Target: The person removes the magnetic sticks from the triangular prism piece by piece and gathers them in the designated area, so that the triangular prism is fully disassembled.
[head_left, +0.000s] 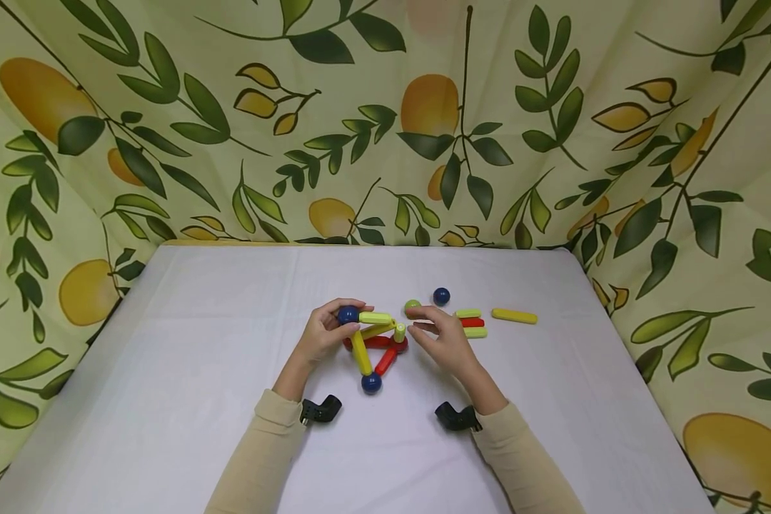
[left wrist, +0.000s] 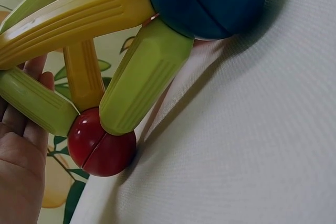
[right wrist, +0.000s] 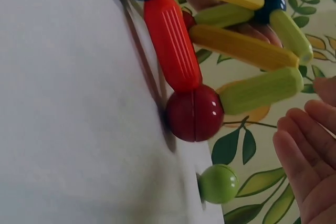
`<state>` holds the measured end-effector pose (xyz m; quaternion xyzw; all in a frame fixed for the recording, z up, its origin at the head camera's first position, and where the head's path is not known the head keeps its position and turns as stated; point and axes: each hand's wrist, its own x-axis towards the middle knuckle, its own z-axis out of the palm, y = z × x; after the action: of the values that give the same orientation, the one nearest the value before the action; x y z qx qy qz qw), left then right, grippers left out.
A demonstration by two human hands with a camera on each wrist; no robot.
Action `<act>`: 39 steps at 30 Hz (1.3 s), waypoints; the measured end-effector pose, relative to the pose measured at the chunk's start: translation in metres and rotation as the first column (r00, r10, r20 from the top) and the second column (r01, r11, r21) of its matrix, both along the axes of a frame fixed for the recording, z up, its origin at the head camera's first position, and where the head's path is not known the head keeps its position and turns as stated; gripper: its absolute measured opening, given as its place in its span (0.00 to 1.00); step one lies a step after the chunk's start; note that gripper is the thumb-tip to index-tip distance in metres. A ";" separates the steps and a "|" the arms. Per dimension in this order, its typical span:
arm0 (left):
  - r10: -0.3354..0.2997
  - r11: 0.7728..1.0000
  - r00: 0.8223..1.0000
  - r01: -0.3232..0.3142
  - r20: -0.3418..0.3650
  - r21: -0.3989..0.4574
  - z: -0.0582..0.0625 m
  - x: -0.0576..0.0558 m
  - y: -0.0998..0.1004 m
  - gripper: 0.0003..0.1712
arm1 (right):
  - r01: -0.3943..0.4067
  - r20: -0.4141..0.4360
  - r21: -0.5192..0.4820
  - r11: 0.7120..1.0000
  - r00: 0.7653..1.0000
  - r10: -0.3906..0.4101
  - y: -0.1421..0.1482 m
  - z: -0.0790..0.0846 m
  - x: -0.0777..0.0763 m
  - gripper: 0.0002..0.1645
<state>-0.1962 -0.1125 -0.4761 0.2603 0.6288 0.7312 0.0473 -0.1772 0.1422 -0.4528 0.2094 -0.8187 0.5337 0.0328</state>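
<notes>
A frame of balls and grooved rods stands on the table. My left hand [head_left: 321, 334] pinches a dark blue ball [head_left: 349, 315] at its raised corner. From that ball a light green rod [head_left: 375, 318] reaches right and a yellow rod [head_left: 361, 353] slopes to the front blue ball [head_left: 371, 383]. A red rod [right wrist: 172, 43] joins the front ball to a red ball [right wrist: 194, 113]. Another light green rod [right wrist: 262, 90] rises from the red ball, its upper end free. Just right of it, my right hand [head_left: 446, 339] is held with fingers apart and nothing between them.
Behind my right hand lie a loose green ball [head_left: 412, 305] and a blue ball [head_left: 441, 296]. Farther right are two light green rods, a red rod [head_left: 472, 323] and a long yellow rod [head_left: 514, 315]. A leaf-patterned curtain [head_left: 360, 143] hangs along the back of the white table [head_left: 135, 400].
</notes>
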 end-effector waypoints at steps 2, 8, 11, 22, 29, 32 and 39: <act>0.003 1.000 1.000 -0.003 -0.001 -0.001 0.000 0.000 -0.001 0.21 | -0.029 -0.018 -0.014 0.999 0.999 0.029 -0.004 -0.001 0.002 0.19; 0.006 1.000 1.000 -0.006 -0.007 0.009 -0.002 0.000 -0.002 0.20 | -0.010 -0.109 0.056 0.998 0.994 0.016 -0.016 -0.006 0.007 0.17; 0.007 1.000 1.000 -0.007 -0.005 0.013 -0.001 0.000 -0.002 0.20 | 0.024 -0.155 0.087 0.996 0.988 -0.010 -0.018 -0.008 0.007 0.16; 0.016 1.000 1.000 -0.016 0.005 0.015 0.003 0.001 -0.003 0.22 | 0.024 -0.118 0.233 0.972 0.993 0.004 -0.012 0.005 0.008 0.13; 0.021 1.000 1.000 -0.021 0.013 0.015 0.002 0.002 -0.003 0.22 | 0.059 0.088 0.123 0.991 0.994 -0.071 -0.007 0.005 0.004 0.13; 0.025 1.000 1.000 -0.026 0.008 0.004 0.000 0.001 -0.002 0.21 | 0.076 0.134 0.056 0.996 0.987 -0.083 -0.002 0.004 0.002 0.11; 0.020 1.000 1.000 -0.020 -0.008 -0.007 -0.001 0.001 0.001 0.20 | 0.092 0.223 -0.005 0.996 0.971 -0.089 0.022 0.003 0.001 0.14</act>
<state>-0.1954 -0.1110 -0.4772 0.2566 0.6343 0.7282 0.0384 -0.1761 0.1641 -0.4494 0.1105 -0.8218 0.5580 -0.0330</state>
